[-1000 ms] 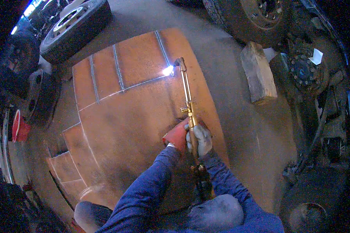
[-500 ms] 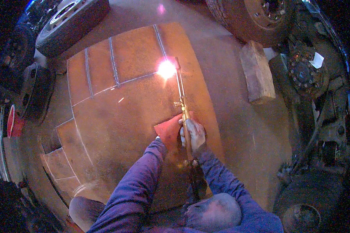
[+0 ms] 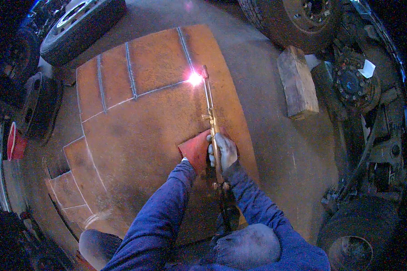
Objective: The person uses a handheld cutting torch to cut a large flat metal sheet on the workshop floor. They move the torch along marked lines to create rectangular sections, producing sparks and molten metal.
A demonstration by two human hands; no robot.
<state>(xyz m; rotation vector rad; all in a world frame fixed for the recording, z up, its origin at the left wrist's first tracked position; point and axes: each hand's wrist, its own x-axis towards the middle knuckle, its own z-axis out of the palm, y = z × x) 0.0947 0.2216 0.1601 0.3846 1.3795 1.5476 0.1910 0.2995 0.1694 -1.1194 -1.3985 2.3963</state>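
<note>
My right hand [image 3: 226,149] is wrapped round the brass handle of a cutting torch [image 3: 210,110]. Its long twin tubes reach away from me to a bent head. At the tip a bright pink-white flame [image 3: 195,79] glows on a rusty steel plate [image 3: 140,135], where two chalk-edged lines meet. A red piece of material [image 3: 195,149], a glove or a cloth, covers the end of my left sleeve and lies beneath the torch and my right hand. It hides my left fingers, so their grip does not show. Dark hoses trail from the torch's rear toward my knees.
A wooden block [image 3: 298,83] lies right of the plate, beside a large tyre [image 3: 287,22] and a bolted hub [image 3: 350,83]. Another wheel [image 3: 83,29] is at the far left, with a red cone-shaped object [image 3: 16,143] nearer. A rectangular opening [image 3: 59,166] cuts into the plate's left edge.
The flame's glare has shrunk and the short flying spark streaks on the plate are gone. The scene has shifted very slightly; both arms and the torch keep nearly the same pose.
</note>
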